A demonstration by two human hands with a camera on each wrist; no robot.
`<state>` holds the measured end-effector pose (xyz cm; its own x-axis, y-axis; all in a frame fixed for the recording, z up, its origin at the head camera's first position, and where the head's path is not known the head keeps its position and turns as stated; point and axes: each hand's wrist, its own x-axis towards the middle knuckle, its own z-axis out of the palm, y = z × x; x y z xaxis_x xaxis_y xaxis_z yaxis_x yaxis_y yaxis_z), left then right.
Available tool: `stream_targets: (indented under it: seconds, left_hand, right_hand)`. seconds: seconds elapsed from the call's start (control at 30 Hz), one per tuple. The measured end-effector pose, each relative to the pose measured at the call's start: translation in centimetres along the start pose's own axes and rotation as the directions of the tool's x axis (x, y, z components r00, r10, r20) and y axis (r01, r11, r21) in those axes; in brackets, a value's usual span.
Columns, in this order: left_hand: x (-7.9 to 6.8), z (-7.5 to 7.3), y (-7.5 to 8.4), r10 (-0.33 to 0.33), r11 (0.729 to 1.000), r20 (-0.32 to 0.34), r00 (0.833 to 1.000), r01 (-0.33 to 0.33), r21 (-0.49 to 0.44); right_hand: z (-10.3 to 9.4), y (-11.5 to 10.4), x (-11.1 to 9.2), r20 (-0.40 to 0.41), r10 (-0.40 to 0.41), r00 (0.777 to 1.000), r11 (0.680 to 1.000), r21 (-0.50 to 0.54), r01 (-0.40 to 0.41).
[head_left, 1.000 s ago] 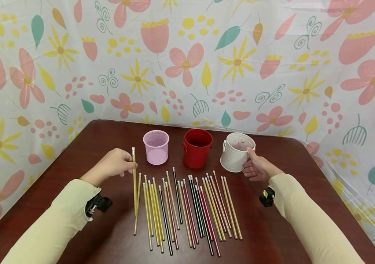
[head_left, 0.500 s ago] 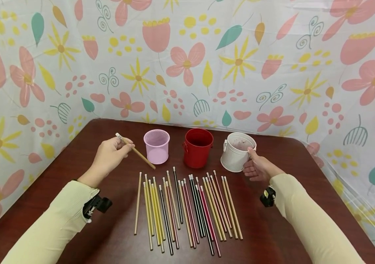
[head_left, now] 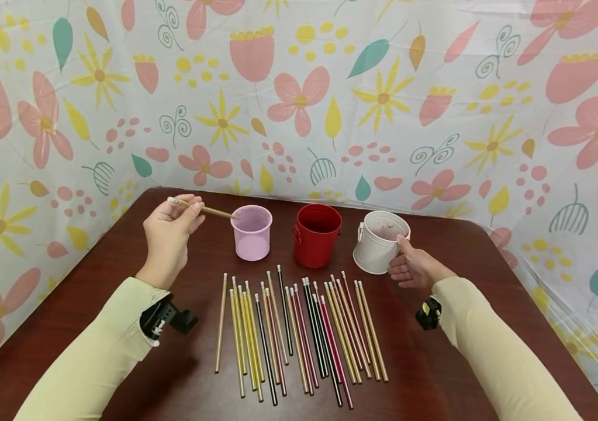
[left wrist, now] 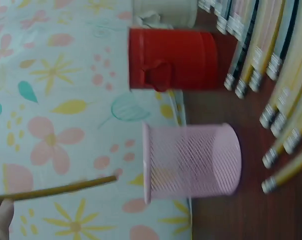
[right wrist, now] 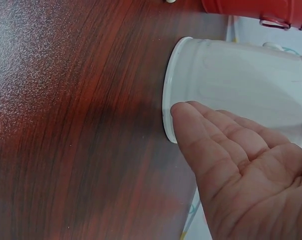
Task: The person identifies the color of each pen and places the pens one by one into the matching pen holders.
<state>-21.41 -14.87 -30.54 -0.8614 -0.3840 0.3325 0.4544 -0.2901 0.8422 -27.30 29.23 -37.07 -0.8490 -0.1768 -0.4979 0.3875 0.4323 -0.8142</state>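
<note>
My left hand [head_left: 168,237] pinches a yellow pencil [head_left: 217,211] between thumb and fingers, its white eraser end to the left. The pencil lies near level, its other end at the left rim of a pink mesh pencil cup [head_left: 252,247] in the head view. In the left wrist view, a gap shows between the pencil's end [left wrist: 108,179] and the cup's mouth. My right hand [head_left: 418,266] holds the white bucket [head_left: 371,254] by its right side, thumb over the rim and fingers [right wrist: 191,130] against the outer wall.
A red bucket [head_left: 310,251] stands between the pink cup and the white bucket. Several yellow, black, red and gold pencils [head_left: 325,339] lie in a row on the dark wooden table [head_left: 435,374]. A flowered cloth [head_left: 299,146] hangs behind the table.
My left hand has lifted the pencil up from beside the row, turned it from upright to nearly level, and brought its end to the pink cup's rim. My right hand has stayed put.
</note>
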Motion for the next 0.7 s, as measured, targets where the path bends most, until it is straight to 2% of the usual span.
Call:
stream_targets:
  seconds: [0.1,0.23,0.37,0.57,0.7]
  left_hand:
    - [0.3,0.6,0.0,0.014,0.985,-0.063,0.998,-0.025,-0.168]
    - [0.7,1.3,-0.3,0.037,0.968,-0.087,0.995,-0.058,-0.246]
    - [1.4,2.0,-0.7,0.048,0.967,-0.101,0.994,-0.071,-0.244]
    - [2.6,2.9,-1.5,0.056,0.985,-0.125,0.991,-0.075,-0.155]
    - [3.0,3.9,-1.9,0.041,0.991,-0.119,0.992,-0.055,-0.120]
  right_hand:
    - [0.0,0.0,0.0,-0.002,-0.002,1.000,1.000,-0.003,0.002]
    - [-0.1,-0.1,-0.1,0.002,-0.002,1.000,1.000,-0.005,0.002]
    - [-0.2,-0.1,-0.2,-0.004,-0.004,1.000,1.000,-0.008,0.004]
    - [0.0,-0.1,-0.2,0.003,-0.015,1.000,1.000,-0.007,0.015]
    - [0.0,0.0,-0.2,-0.004,-0.016,1.000,1.000,-0.010,0.015]
